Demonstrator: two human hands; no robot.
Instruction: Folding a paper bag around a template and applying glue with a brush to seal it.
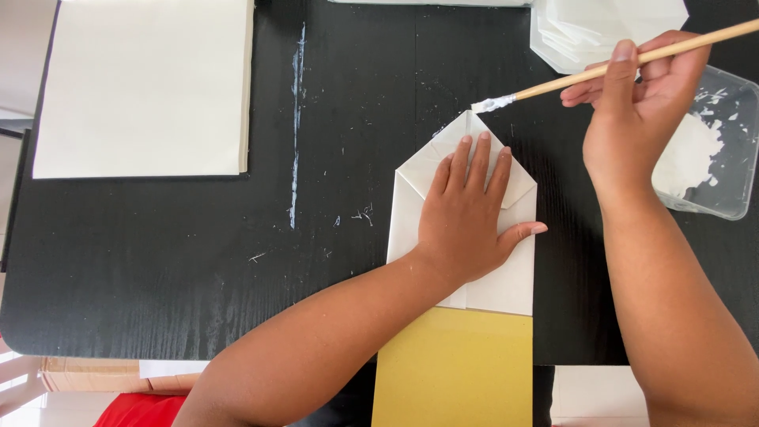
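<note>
My left hand (pixel 473 213) lies flat, fingers spread, on a folded white paper (pixel 518 281) with a pointed top, pressing it onto the black table (pixel 158 261). A yellow card (pixel 455 372) sticks out from under the paper's lower edge. My right hand (pixel 640 111) grips a wooden paintbrush (pixel 601 69) whose white, glue-coated tip hovers just above the paper's pointed top. The brush handle slants up to the right.
A stack of white paper sheets (pixel 142 87) lies at the far left. A clear plastic tub (pixel 715 158) with white paste sits at the right edge, and folded white papers (pixel 593 28) are piled behind it. White smears streak the tabletop.
</note>
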